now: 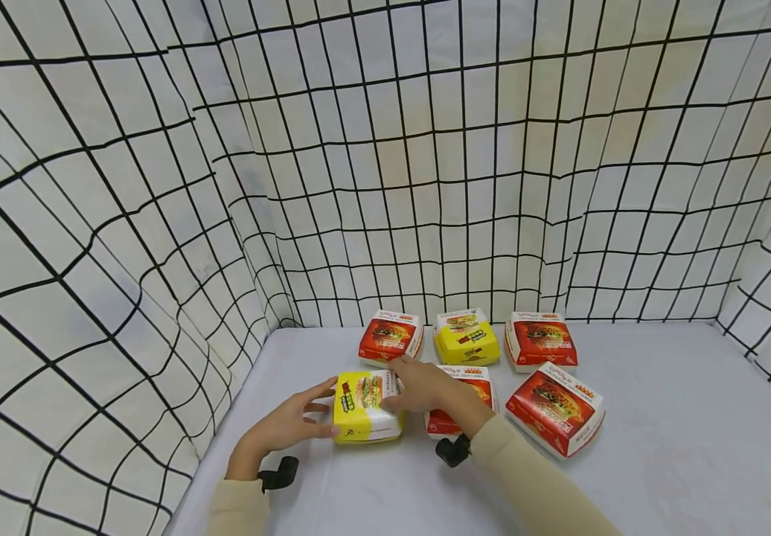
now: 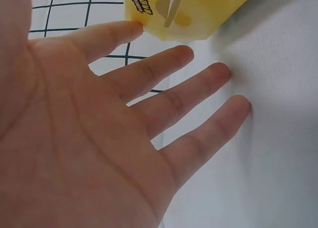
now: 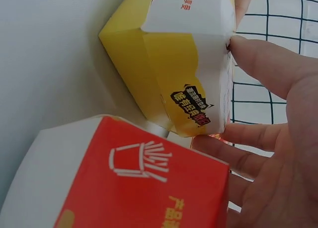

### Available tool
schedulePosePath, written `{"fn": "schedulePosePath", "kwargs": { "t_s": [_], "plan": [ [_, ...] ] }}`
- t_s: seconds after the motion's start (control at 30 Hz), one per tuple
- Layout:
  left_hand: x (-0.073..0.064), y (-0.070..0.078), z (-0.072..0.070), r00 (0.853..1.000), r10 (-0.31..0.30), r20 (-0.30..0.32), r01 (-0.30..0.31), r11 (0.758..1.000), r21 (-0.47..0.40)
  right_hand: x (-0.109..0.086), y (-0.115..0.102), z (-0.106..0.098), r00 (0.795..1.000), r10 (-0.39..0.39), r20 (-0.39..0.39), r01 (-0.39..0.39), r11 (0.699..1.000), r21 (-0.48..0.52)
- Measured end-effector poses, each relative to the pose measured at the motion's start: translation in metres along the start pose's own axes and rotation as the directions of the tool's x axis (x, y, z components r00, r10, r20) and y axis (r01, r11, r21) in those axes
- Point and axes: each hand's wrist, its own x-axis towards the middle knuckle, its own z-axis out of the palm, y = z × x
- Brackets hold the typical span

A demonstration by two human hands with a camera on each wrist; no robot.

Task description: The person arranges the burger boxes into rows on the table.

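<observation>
A yellow and white burger box [image 1: 352, 426] rests on the white tabletop between the two hands. My left hand [image 1: 292, 423] is at its left side, fingers spread and nearly straight; in the left wrist view the index fingertip meets a corner of the yellow box [image 2: 191, 19], and the other fingers stand apart from it. At the right side, my right hand [image 1: 419, 383] holds the box, thumb on the lid's edge and fingers by the far corner. The right wrist view shows that thumb [image 3: 268, 59] against the yellow box [image 3: 134, 69].
Under the right forearm stands a red burger box [image 1: 440, 424], partly covered. Another red box [image 1: 553, 406] lies angled to its right. Behind are a red box [image 1: 388, 339], a yellow box [image 1: 466, 342] and a red box [image 1: 541, 342]. Black-grid white curtains [image 1: 412, 171] border the table.
</observation>
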Motion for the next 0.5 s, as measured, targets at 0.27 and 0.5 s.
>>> {"fn": "schedulePosePath", "kwargs": {
  "t_s": [0.27, 0.5],
  "plan": [
    [0.0, -0.0045, -0.0015, 0.997, 0.077, 0.021, -0.076, 0.997, -0.015, -0.0054, -0.0008, 0.0001, 0.999, -0.026, -0.028, 0.025, 0.999, -0.042],
    [0.0001, -0.0066, -0.0018, 0.994, 0.105, -0.013, -0.105, 0.994, 0.02, -0.0095, -0.0013, 0.0022, 0.998, -0.053, -0.039, 0.048, 0.994, -0.101]
  ]
}}
